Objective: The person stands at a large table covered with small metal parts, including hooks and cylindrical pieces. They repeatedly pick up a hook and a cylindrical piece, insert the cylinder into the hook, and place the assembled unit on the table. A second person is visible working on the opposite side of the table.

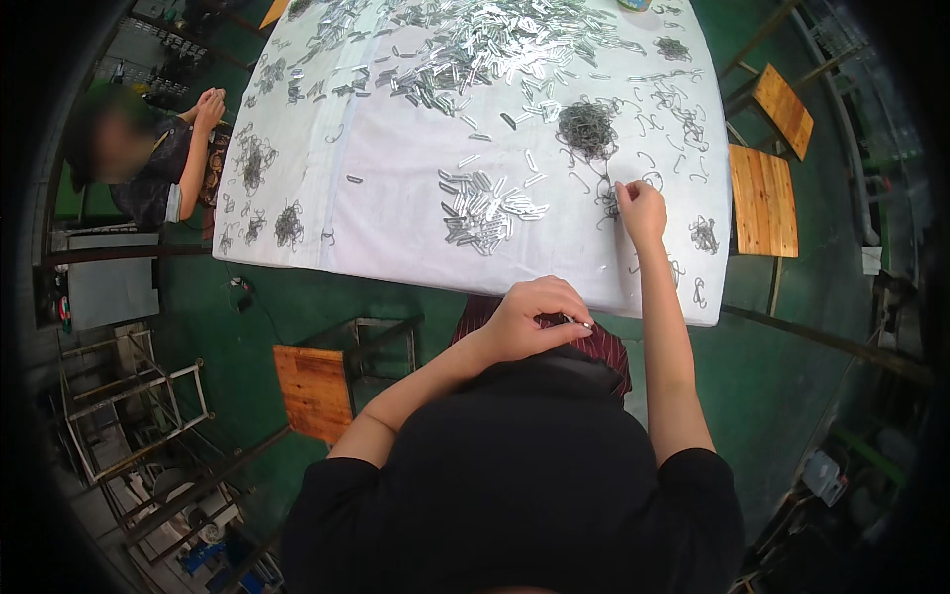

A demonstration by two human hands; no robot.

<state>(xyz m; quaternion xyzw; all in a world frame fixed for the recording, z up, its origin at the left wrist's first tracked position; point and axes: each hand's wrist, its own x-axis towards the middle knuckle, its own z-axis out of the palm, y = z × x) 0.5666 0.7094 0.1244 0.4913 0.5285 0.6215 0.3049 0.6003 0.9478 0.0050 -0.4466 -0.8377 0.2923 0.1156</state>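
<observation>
If any, lettering on hooks (588, 131) unreadable.

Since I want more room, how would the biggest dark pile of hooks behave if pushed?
The dark pile likely drags as a clump, since its curved pieces overlap. They look thin, so it's probably light.

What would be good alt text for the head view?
A person's right hand is among dark wire hooks on a white-covered table, while the left hand pinches a small shiny piece by the near edge. Silvery metal pieces lie in heaps; another person is at left.
</observation>
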